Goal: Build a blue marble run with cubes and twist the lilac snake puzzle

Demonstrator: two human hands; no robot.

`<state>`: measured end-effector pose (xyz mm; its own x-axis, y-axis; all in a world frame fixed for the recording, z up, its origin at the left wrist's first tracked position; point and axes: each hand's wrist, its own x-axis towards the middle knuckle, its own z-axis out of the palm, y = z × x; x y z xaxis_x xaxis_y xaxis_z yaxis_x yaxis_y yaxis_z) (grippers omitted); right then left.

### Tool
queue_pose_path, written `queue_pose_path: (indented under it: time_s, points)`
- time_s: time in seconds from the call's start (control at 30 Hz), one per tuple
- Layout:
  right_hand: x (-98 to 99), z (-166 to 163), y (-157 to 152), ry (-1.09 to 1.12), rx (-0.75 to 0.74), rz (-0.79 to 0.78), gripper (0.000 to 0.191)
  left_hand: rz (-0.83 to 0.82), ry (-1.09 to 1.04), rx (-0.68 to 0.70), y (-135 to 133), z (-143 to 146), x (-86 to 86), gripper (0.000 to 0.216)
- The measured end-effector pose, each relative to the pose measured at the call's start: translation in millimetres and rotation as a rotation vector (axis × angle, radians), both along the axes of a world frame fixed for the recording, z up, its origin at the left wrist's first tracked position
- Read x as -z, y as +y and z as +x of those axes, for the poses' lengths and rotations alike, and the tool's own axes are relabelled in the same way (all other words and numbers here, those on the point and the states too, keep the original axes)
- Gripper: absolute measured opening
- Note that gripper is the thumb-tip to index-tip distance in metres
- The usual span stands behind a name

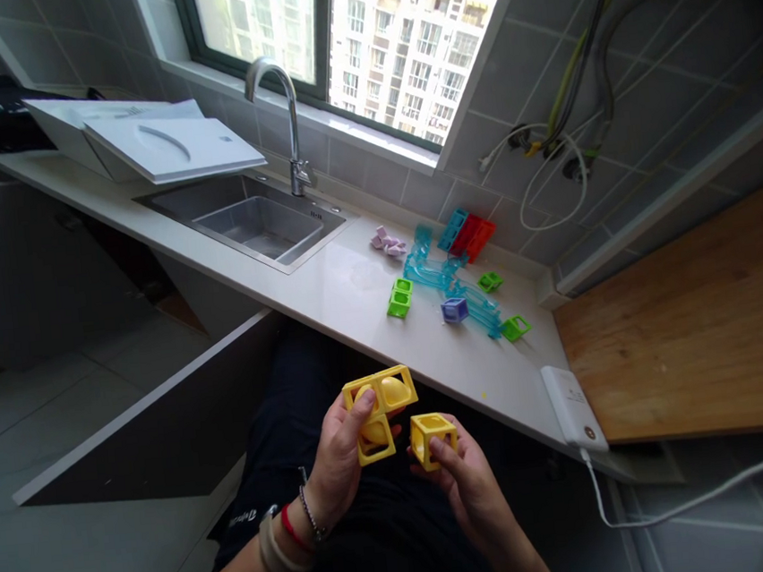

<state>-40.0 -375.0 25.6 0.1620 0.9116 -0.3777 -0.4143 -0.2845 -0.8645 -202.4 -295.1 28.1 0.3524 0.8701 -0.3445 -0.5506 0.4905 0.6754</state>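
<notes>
My left hand [339, 452] grips a cluster of joined yellow toy blocks [397, 387], hollow cubes with rounded insides set in an L shape. The thumb presses on the cluster's front, and some fingers are hidden behind it. A single yellow block [432, 439] is pinched in my right hand [463, 471], just right of the cluster with a small gap between. Both hands are in front of the counter edge, over my lap. On the counter beyond lie green blocks [400, 298], a purple block [454, 310] and translucent blue track pieces [431, 272].
Red and blue blocks [466, 235] stand by the wall, near light purple pieces [387, 241]. A sink [258, 226] with a faucet [293, 142] and a white box lid [172, 147] are to the left. A white power bank [572, 407] with a cable sits right. An open cabinet door [151, 416] juts out.
</notes>
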Motion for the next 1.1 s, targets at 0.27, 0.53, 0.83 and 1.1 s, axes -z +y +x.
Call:
queue_pose_path:
  time_s: [0.27, 0.53, 0.83, 1.1]
  points:
    - [-5.9, -11, 9, -0.014, -0.021, 0.017, 0.038, 0.043, 0.011, 0.010, -3, 3, 4.7, 0.043]
    - [-2.0, -16, 9, -0.049, -0.026, 0.019, 0.042, 0.087, 0.051, 0.053, -6, 6, 8.4, 0.041]
    - [-0.5, -18, 11, -0.069, 0.002, 0.031, 0.039, 0.128, 0.086, 0.085, -4, 6, 13.1, 0.041]
    - [3.5, -21, 11, -0.081, 0.041, 0.024, 0.041, 0.109, 0.072, 0.089, -5, 8, 14.0, 0.042]
